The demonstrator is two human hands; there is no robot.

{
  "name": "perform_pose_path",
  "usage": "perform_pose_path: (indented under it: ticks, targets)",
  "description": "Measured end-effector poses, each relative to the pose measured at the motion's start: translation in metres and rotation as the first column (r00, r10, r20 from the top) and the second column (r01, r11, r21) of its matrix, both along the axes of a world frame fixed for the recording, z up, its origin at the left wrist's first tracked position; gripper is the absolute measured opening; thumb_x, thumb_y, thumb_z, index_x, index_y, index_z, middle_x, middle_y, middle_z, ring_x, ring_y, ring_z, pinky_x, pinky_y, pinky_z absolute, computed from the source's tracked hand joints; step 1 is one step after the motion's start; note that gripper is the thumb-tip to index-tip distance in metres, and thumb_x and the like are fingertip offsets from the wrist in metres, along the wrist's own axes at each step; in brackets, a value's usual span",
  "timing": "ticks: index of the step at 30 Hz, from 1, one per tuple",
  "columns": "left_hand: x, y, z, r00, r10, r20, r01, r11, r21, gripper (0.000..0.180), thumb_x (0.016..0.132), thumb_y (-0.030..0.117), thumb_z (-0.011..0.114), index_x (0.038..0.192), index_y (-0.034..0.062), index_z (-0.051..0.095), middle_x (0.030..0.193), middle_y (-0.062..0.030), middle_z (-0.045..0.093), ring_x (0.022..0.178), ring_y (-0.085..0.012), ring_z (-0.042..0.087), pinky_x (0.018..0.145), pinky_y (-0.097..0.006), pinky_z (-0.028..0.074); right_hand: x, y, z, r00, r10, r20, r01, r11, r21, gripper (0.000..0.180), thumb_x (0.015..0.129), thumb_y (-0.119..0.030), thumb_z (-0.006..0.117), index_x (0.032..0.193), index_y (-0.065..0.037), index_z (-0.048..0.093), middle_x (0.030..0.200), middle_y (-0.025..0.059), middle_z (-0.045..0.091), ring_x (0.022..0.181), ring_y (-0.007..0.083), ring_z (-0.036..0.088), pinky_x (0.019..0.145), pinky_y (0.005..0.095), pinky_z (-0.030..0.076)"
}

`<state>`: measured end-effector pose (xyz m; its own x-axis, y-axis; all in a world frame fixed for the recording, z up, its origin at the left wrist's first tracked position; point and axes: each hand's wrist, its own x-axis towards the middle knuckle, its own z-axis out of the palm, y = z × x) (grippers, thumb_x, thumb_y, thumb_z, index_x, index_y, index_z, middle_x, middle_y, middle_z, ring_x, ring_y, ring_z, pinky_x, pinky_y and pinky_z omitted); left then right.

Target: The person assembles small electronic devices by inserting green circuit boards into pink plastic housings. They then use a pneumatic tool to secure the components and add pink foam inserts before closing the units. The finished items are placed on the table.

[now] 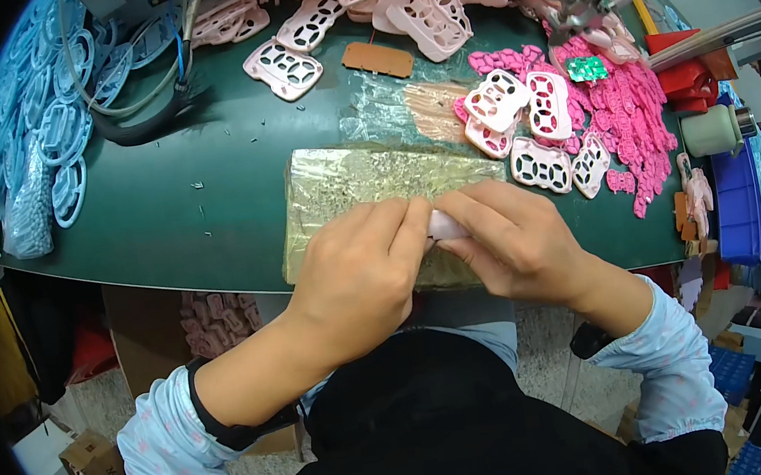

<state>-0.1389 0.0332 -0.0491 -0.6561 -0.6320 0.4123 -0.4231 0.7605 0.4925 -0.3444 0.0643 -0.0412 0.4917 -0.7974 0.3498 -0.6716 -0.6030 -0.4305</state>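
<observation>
Light-blue oval plastic frames [63, 129] lie heaped on the dark-green counter [177, 205], left of a flat rectangular pad wrapped in yellowish clear plastic [322, 188]. Beyond that pad sit pale-pink plastic frames with cut-outs [311, 23] and a flat brown rounded rectangular piece [378, 60]. Over the pad's nearer part, the bare left grip [364, 254] and the bare right grip [523, 234] are closed together on a small pale pinkish-white piece [445, 225], mostly hidden by fingers. Right of the pad lie whitish-pink frames with cut-outs [540, 166], then heaped bright-pink plastic parts [627, 117].
</observation>
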Motion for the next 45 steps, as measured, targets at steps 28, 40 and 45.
perform_pose_path:
  ticks: [28, 40, 45]
  targets:
    - [0.001, -0.012, -0.014, 0.996, -0.021, -0.091, 0.043, 0.969, 0.244, 0.049, 0.071, 0.009, 0.077, 0.116, -0.0004, 0.061, 0.110, -0.0147, 0.056, 0.103, -0.0352, 0.053, 0.088, -0.044, 0.045, -0.025, -0.016, 0.146, 0.604, 0.012, 0.797, -0.206, 0.968, 0.142, 0.029, 0.095, -0.019, 0.056, 0.108, 0.004, 0.044, 0.094, 0.0083, 0.055, 0.086, 0.0190, 0.054, 0.088, 0.0324, 0.041]
    - [0.000, -0.012, -0.019, 0.995, -0.019, -0.102, 0.044, 0.968, 0.249, 0.047, 0.070, 0.009, 0.077, 0.114, -0.0007, 0.061, 0.110, -0.0145, 0.057, 0.103, -0.0345, 0.053, 0.090, -0.043, 0.045, 0.013, 0.001, 0.139, 0.621, -0.075, 0.780, -0.100, 0.980, 0.174, 0.017, 0.093, -0.010, 0.057, 0.083, -0.009, 0.043, 0.067, -0.0024, 0.046, 0.054, 0.0047, 0.046, 0.060, 0.0183, 0.043]
    - [0.001, -0.013, -0.019, 0.994, -0.019, -0.112, 0.049, 0.961, 0.272, 0.048, 0.070, 0.009, 0.077, 0.113, -0.0016, 0.061, 0.110, -0.0141, 0.057, 0.103, -0.0344, 0.052, 0.090, -0.043, 0.044, 0.001, -0.002, 0.158, 0.666, -0.012, 0.745, -0.251, 0.938, 0.240, 0.010, 0.093, -0.009, 0.056, 0.094, -0.008, 0.047, 0.069, -0.0002, 0.049, 0.057, 0.0072, 0.050, 0.062, 0.0215, 0.046]
